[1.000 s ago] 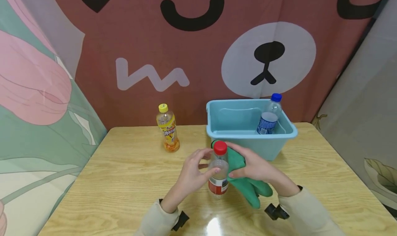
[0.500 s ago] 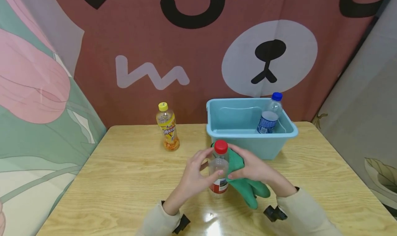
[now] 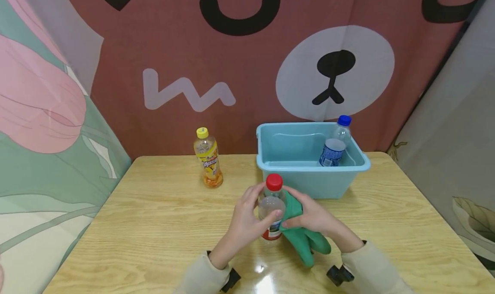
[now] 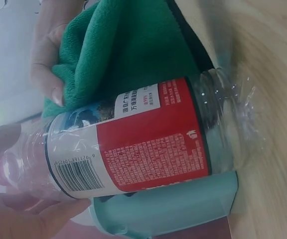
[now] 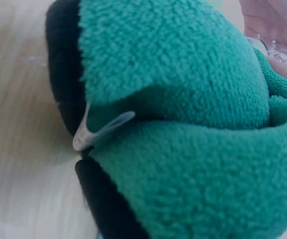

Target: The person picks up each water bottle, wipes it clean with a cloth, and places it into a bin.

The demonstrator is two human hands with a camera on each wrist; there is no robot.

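A clear plastic bottle with a red cap and a red-and-white label stands upright on the table. My left hand grips it about its upper body, thumb in front; the left wrist view shows the label below the fingers. My right hand holds a bunched green towel with dark edging and presses it against the bottle's right side. In the right wrist view the plush cloth fills most of the picture, with a small white tag at its edge, and hides most of the right hand.
Behind the hands sits a light blue bin, holding a bottle with a blue cap that leans at its right side. A yellow-capped bottle stands at the back left of the wooden table. A printed curtain hangs behind.
The left thumb has moved right across the bottle and the left hand has closed round it. The right hand and towel have shifted slightly left, closer against the bottle.
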